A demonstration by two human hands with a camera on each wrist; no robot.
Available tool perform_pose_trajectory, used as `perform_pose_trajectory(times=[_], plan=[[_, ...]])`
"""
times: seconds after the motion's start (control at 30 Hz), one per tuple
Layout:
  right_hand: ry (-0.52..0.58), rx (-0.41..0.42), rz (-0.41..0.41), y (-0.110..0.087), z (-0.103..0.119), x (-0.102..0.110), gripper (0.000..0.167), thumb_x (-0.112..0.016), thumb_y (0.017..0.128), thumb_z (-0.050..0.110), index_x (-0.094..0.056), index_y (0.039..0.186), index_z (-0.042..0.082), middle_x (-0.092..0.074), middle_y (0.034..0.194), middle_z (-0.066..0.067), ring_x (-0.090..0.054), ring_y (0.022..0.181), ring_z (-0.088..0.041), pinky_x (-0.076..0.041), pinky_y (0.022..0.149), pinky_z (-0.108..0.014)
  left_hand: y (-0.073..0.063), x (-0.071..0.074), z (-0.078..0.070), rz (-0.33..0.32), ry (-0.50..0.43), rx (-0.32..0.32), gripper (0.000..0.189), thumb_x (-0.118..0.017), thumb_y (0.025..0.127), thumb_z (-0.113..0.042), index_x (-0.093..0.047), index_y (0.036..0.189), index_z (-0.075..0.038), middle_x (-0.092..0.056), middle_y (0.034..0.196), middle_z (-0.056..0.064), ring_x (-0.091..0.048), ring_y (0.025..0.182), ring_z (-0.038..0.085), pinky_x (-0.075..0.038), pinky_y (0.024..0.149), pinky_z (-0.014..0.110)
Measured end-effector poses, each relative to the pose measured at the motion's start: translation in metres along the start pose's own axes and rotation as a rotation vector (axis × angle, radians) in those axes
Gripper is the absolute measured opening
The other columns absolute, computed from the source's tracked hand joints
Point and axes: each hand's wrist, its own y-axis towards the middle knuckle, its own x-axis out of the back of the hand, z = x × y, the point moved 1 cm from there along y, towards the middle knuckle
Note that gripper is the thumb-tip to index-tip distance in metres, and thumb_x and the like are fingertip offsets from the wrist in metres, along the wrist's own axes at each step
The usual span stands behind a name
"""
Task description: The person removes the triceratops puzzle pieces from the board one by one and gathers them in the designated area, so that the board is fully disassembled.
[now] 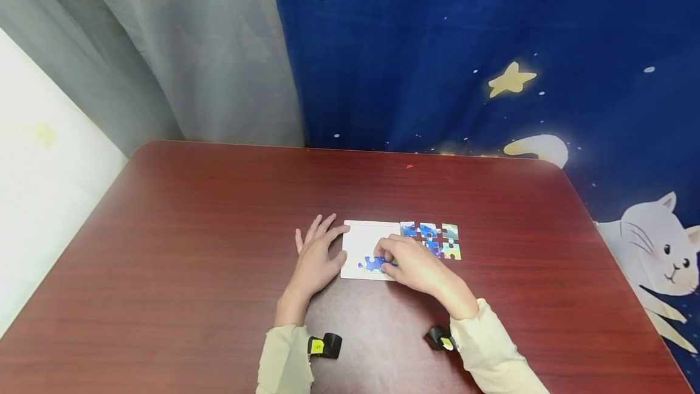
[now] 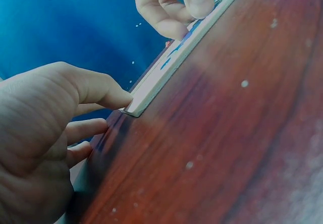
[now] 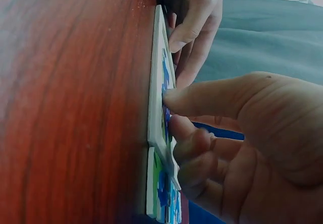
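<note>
A white puzzle board (image 1: 361,236) lies flat on the table. Blue puzzle pieces (image 1: 374,264) sit near its lower edge. My left hand (image 1: 314,263) is at the board's left side, its fingers fairly straight and spread, with the thumb and index fingertips right at the edge. Over the lower right of the board, my right hand (image 1: 412,263) has curled fingers and pinches a puzzle piece low against the surface. That piece is mostly hidden by the fingers. In the right wrist view, the right thumb (image 3: 202,99) presses on the blue-printed part.
Several loose puzzle pieces (image 1: 429,231) in blue and green lie just right of the board. A tiny red scrap (image 1: 409,166) is near the far edge of the dark red table (image 1: 219,230). Behind it hang a grey curtain (image 1: 235,47) and a blue curtain (image 1: 404,47).
</note>
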Motion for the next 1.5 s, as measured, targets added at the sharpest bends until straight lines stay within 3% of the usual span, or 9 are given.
perform_pose_trajectory(times=[0.27, 0.8, 1.1, 1.5], plan=[[0.066, 0.038, 0.032, 0.0024, -0.0026, 0.0005, 0.016, -0.062, 0.081, -0.005, -0.061, 0.094, 0.006, -0.052, 0.077, 0.004, -0.048, 0.07, -0.01, -0.044, 0.066, -0.026, -0.0003, 0.0022, 0.0003, -0.002, -0.003, 0.003, 0.043, -0.061, 0.079, -0.009, -0.062, 0.121, -0.015, -0.038, 0.144, 0.009, -0.018, 0.138, 0.028, 0.009, 0.103, 0.059], [0.077, 0.039, 0.024, 0.0018, -0.0054, -0.0008, 0.019, -0.058, 0.081, -0.007, -0.06, 0.093, 0.007, -0.051, 0.077, 0.004, -0.047, 0.071, -0.01, -0.043, 0.066, -0.027, 0.0006, 0.0016, 0.0001, -0.004, -0.007, -0.001, 0.043, -0.061, 0.078, -0.009, -0.062, 0.121, -0.014, -0.039, 0.143, 0.01, -0.019, 0.138, 0.029, 0.008, 0.103, 0.059], [0.113, -0.011, 0.113, 0.0007, -0.0043, 0.004, 0.026, -0.055, 0.081, -0.008, -0.059, 0.101, 0.007, -0.049, 0.081, 0.001, -0.045, 0.074, -0.013, -0.041, 0.069, -0.028, 0.0006, 0.0011, 0.0011, -0.002, -0.006, 0.002, 0.043, -0.061, 0.078, -0.009, -0.062, 0.121, -0.014, -0.039, 0.143, 0.01, -0.018, 0.138, 0.028, 0.009, 0.103, 0.059], [0.102, -0.024, 0.117, 0.0002, -0.0043, 0.0043, 0.025, -0.057, 0.082, -0.008, -0.059, 0.102, 0.007, -0.05, 0.08, 0.001, -0.046, 0.074, -0.014, -0.042, 0.07, -0.029, 0.0017, 0.0, 0.0001, 0.004, -0.004, 0.002, 0.043, -0.061, 0.078, -0.009, -0.062, 0.121, -0.015, -0.039, 0.144, 0.009, -0.018, 0.138, 0.028, 0.008, 0.104, 0.059]])
